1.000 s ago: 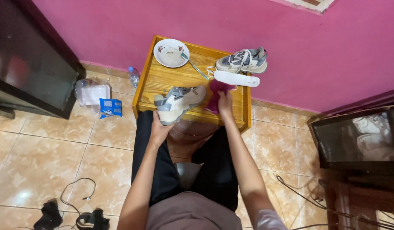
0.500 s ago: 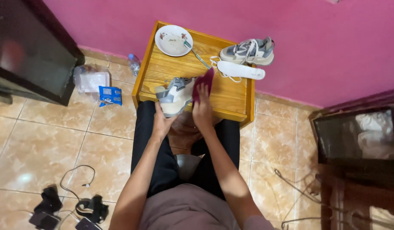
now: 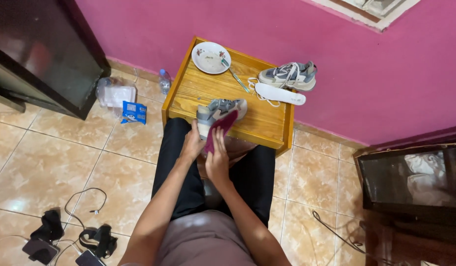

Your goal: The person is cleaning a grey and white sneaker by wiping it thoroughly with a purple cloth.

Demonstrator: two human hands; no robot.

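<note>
A grey sneaker (image 3: 219,109) rests at the near edge of a small wooden table (image 3: 267,123). My left hand (image 3: 192,145) grips the sneaker's heel end from below. My right hand (image 3: 217,158) holds a dark red cloth (image 3: 221,127) pressed against the shoe's side. On the table's far right corner lies a second grey sneaker (image 3: 289,75). A white insole (image 3: 280,93) with a loose white lace lies in front of it.
A white dish (image 3: 210,56) and a thin brush (image 3: 235,78) lie at the table's far left. Against the pink wall stands a plastic bottle (image 3: 164,81); a blue packet (image 3: 135,112) and a clear bag lie on the tiles. Dark cabinets flank both sides. Cables and phones lie bottom left.
My right hand came back from the white insole to the near sneaker, bringing the red cloth against its side. The left hand kept hold of the shoe.
</note>
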